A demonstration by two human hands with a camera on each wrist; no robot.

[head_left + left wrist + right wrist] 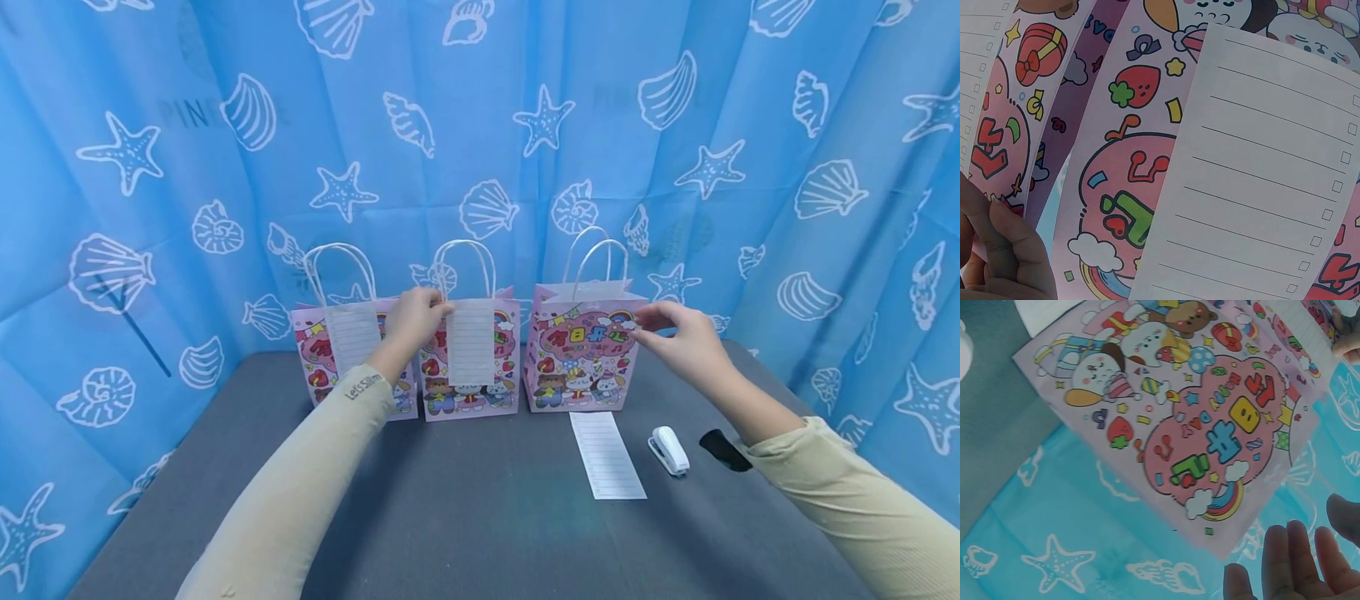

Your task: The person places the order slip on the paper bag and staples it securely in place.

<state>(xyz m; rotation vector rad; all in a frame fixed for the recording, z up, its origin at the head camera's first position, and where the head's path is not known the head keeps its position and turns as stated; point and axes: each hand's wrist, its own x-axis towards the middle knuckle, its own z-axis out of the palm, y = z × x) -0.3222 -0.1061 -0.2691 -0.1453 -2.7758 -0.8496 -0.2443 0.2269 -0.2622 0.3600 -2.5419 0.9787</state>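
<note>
Three pink paper gift bags with cartoon animals and white handles stand in a row. My left hand (420, 318) pinches the top left edge of the middle bag (508, 367), where a lined paper strip (471, 343) hangs down its front. Another lined strip (1260, 169) hangs on the left bag (1119, 125). My right hand (1297, 565) is beside the upper right corner of the right bag (1166, 406), fingers extended and holding nothing. This bag's front carries no strip; a loose lined strip (607, 456) lies on the table before it.
A small white stapler (670, 452) lies on the grey table (465, 508), right of the loose strip. Next to my right sleeve is a small black object (725, 450). Behind the bags hangs a blue curtain (480, 125) printed with shells and starfish.
</note>
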